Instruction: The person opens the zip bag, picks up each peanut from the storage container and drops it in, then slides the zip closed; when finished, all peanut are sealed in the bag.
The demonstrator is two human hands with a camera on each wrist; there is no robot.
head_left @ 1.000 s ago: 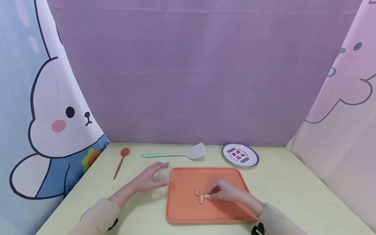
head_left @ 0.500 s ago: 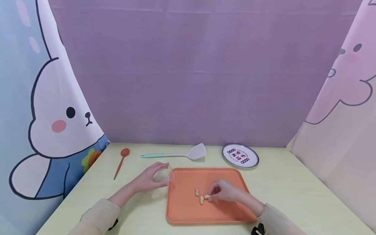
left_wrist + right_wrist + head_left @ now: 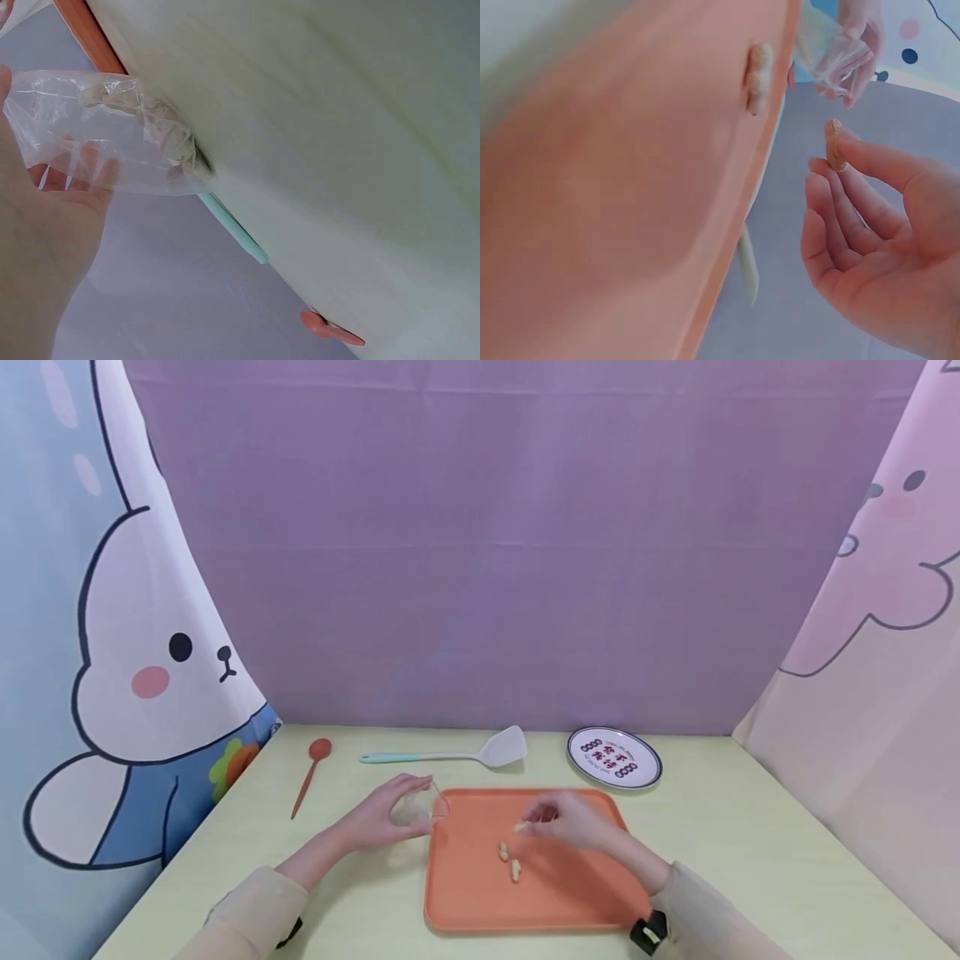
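Note:
My left hand [image 3: 386, 814] holds a clear plastic bag [image 3: 127, 131] by its mouth at the left edge of the orange tray [image 3: 480, 906]. Several peanuts [image 3: 176, 142] lie in the bottom of the bag. Between thumb and fingertips, my right hand [image 3: 566, 820] pinches one unshelled peanut [image 3: 835, 145], raised over the tray. Two more peanuts lie on the tray: one peanut [image 3: 503, 851] slightly farther back, the other peanut [image 3: 515, 870] nearer the front.
Behind the tray lies a spatula [image 3: 502, 747] with a mint handle. A small red-orange spoon [image 3: 319, 749] is at the back left, and a white plate [image 3: 613, 757] with red characters sits at the back right. A purple cloth [image 3: 480, 568] hangs behind the table.
My right hand has lifted a peanut off the tray and moved it up and slightly left, away from the two others. The left hand with the bag has stayed in place.

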